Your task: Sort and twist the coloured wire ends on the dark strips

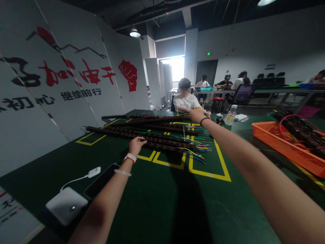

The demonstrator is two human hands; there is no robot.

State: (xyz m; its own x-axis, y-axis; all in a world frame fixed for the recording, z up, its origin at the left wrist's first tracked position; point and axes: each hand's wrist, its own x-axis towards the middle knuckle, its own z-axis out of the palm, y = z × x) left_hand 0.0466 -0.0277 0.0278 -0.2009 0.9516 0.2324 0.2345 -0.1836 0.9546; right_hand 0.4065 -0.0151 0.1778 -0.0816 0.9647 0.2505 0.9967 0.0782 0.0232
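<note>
Several long dark-sleeved wire harnesses [162, 139] lie side by side across the green table [142, 203]. Coloured wire ends [199, 154] with metal lugs stick out at their right side. My left hand [137, 145] is at the near edge of the pile, its fingers curled together in a pinch; what is between them is too small to make out. Farther off, my right hand [196, 116] is closed around the right end of an upper wire harness [162, 120], with its fingertips partly hidden. A thin white strip [184, 133] hangs below that end.
Yellow tape frames [210, 175] mark the table. An orange basket [286, 145] with more harnesses stands right. A bottle [231, 115] stands behind my right forearm. A phone [101, 183] and white power bank [66, 205] lie left. A co-worker [188, 101] sits across the table.
</note>
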